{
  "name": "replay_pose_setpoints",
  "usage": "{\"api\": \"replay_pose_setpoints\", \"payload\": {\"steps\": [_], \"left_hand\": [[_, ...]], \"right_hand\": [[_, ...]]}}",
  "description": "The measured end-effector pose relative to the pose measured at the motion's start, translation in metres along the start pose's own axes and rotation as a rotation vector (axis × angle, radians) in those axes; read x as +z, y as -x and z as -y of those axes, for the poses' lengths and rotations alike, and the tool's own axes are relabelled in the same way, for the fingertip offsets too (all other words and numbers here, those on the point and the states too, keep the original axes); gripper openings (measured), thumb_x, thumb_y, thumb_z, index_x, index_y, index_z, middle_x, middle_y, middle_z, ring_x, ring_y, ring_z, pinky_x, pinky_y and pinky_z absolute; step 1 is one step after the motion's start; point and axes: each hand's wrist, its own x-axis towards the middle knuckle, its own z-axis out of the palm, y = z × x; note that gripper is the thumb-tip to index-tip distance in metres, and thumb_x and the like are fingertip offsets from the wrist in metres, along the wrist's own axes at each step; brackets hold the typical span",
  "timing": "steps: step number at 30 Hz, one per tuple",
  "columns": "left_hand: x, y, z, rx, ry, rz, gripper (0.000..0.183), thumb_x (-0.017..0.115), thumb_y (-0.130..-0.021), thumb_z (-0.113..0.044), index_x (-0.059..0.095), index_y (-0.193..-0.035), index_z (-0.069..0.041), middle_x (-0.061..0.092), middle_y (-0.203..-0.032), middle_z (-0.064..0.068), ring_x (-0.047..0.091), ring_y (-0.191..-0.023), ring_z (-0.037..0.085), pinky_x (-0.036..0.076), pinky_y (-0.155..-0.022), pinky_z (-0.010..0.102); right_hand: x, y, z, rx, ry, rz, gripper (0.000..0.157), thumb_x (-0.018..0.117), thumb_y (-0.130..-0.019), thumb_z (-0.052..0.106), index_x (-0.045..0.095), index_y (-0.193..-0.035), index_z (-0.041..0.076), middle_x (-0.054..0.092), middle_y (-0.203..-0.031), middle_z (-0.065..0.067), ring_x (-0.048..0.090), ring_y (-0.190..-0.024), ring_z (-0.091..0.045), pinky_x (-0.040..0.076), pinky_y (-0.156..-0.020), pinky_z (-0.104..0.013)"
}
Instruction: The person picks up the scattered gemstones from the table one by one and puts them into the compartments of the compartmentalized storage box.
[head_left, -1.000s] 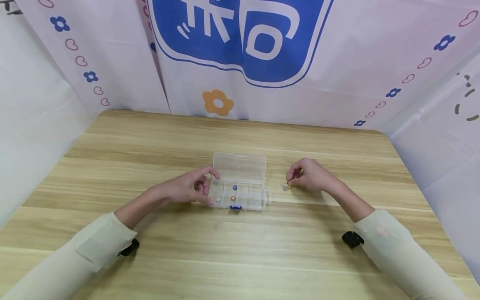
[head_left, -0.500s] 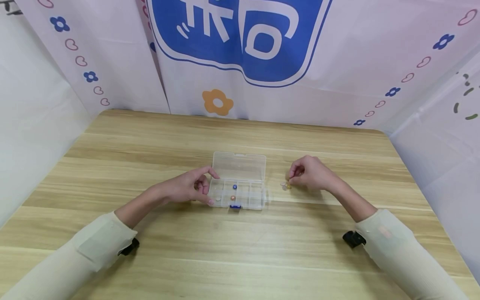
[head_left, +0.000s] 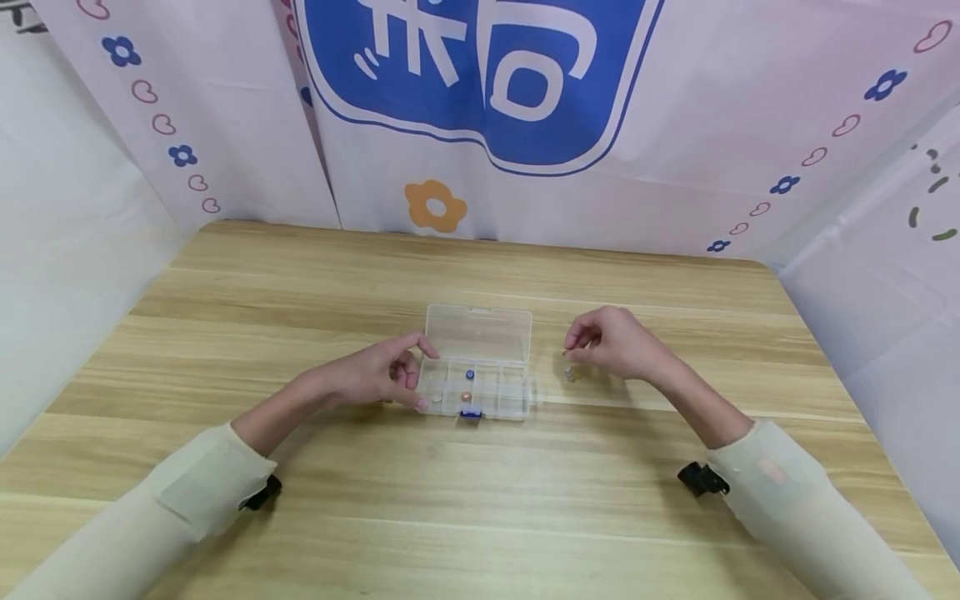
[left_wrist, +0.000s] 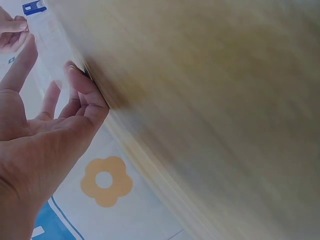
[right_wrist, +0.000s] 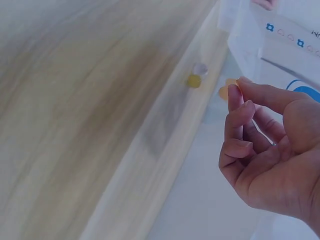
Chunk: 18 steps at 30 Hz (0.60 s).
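Observation:
A clear plastic compartment box (head_left: 513, 392) lies on the table with its lid (head_left: 480, 333) raised. My left hand (head_left: 382, 371) holds the box's left end between thumb and forefinger. Inside the box sit a blue bead (head_left: 470, 374), an orange bead (head_left: 466, 397) and a clear bead (head_left: 437, 399). To the right of the box, my right hand (head_left: 615, 343) pinches a tiny yellowish bead between thumb and forefinger, mostly hidden by the fingertips. Just below that hand, a yellow bead (right_wrist: 194, 81) and a clear bead (right_wrist: 200, 69) lie on the table in the right wrist view.
A blue latch (head_left: 470, 414) sits on the box's front edge. The wooden table (head_left: 480, 508) ends at a white printed cloth (head_left: 637, 200) hanging behind it. White sheets hang at both sides. A black strap piece (head_left: 702, 478) is at the right sleeve.
My right hand has lifted slightly and shifted left, off the loose beads, with a tiny bead between its fingertips. The left hand and the box have stayed in place.

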Motion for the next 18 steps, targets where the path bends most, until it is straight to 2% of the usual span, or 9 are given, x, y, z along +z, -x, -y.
{"api": "replay_pose_setpoints", "payload": {"steps": [8,18], "left_hand": [[0.000,0.000,0.000,-0.007,0.004,0.000,0.061,0.082,-0.088,-0.006,0.042,-0.134,0.004,0.056,-0.082,0.006,0.048,-0.076,0.020,0.041,-0.065,0.025],[-0.001,0.000,0.001,0.003,0.003,0.001,0.060,0.082,-0.088,-0.006,0.043,-0.133,0.004,0.056,-0.082,0.006,0.048,-0.075,0.019,0.040,-0.066,0.025]], "right_hand": [[0.008,-0.001,0.016,-0.060,-0.022,-0.026,0.005,0.076,-0.093,0.005,0.074,-0.092,0.001,0.072,-0.085,-0.010,0.056,-0.066,-0.016,0.045,-0.058,-0.024],[0.018,-0.010,0.022,-0.099,-0.043,-0.042,0.003,0.074,-0.094,0.003,0.076,-0.094,0.000,0.074,-0.086,-0.011,0.053,-0.065,-0.014,0.042,-0.057,-0.023]]}}
